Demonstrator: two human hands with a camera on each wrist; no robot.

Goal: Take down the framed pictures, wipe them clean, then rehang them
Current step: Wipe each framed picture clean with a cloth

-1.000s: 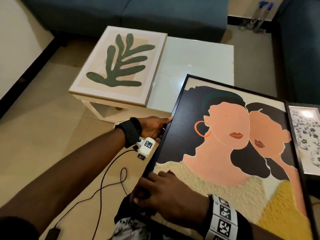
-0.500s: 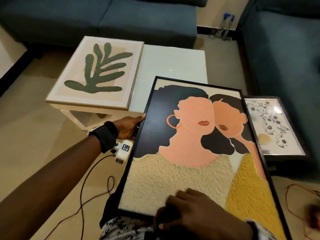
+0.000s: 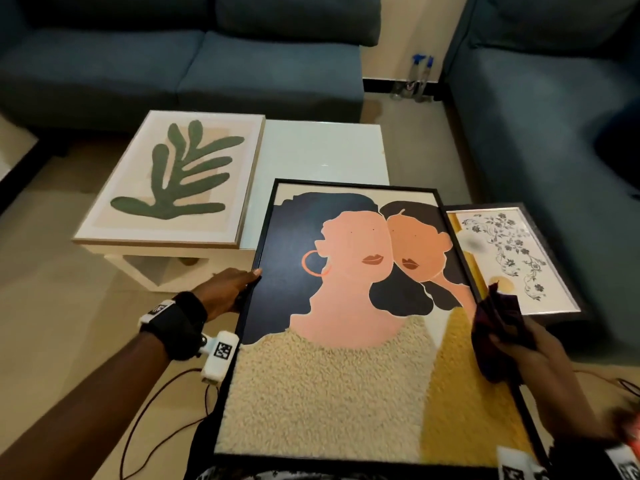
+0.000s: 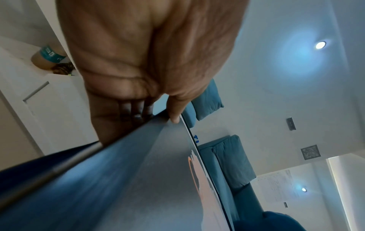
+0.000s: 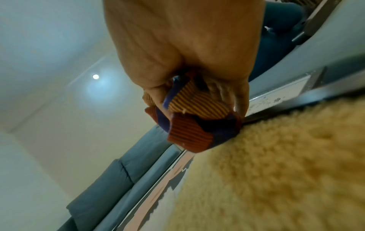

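While the leaf picture lies flat on the white table, the left hand grips the portrait frame's left edge; the right hand clutches a striped cloth, seemingly touching its right edge.

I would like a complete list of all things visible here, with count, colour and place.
portrait picture: 1, black frame, two faces, in front of the person
leaf picture: 1, green leaf, pale wood frame, lying on the table
floral picture: 1, dark frame, right of the portrait
table: 1, white, centre
cloth: 1, dark red and blue striped, at the portrait's right edge
sofas: blue, behind and right
bottles: 2, blue caps, on the floor between the sofas
left hand: grips the portrait's left edge
right hand: holds the cloth
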